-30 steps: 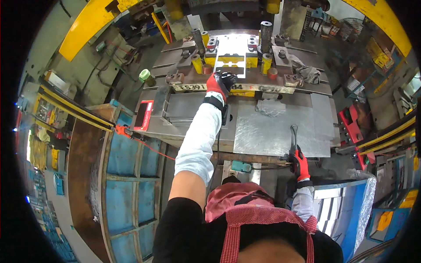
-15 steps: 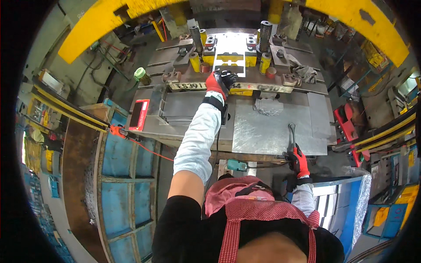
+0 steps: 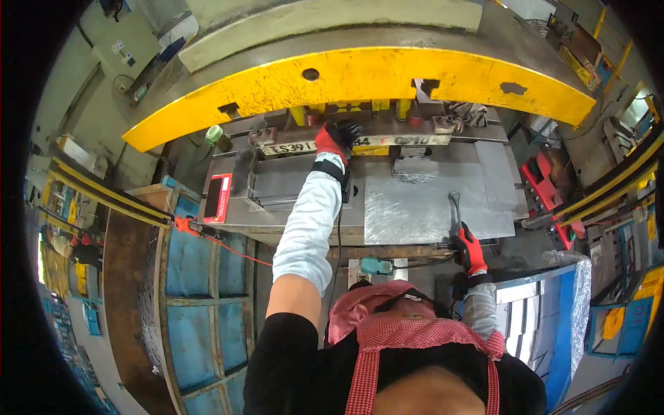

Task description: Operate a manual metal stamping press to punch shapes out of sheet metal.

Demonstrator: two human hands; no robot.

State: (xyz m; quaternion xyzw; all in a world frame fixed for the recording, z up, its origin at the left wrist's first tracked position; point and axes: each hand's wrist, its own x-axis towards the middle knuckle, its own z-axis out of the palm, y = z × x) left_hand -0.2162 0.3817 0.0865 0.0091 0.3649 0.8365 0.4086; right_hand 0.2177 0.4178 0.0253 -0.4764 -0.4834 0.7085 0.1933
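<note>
My left hand (image 3: 337,140), in a red and black glove, is at the front edge of the press die, beside a long marked bar (image 3: 401,140). Its dark fingers point away to the right and are too blurred to tell open from closed. Near the table's front edge, my right hand (image 3: 472,250), gloved likewise, is closed around a long metal tool with a looped end (image 3: 454,207). That tool points away from me over a shiny metal plate (image 3: 415,214). A small pile of thin metal pieces (image 3: 415,169) lies at the plate's far edge.
A broad yellow press beam (image 3: 360,72) spans the far side above the die. Left of my arm are a metal tray (image 3: 283,181) and a red-framed dark panel (image 3: 218,197). A green box (image 3: 376,265) is below the table edge; a blue bin (image 3: 564,311) stands right.
The yellow press beam has come down and now hides most of the die, its posts and the bright sheet. My left hand has shifted slightly left and nearer. My right hand still holds the tool.
</note>
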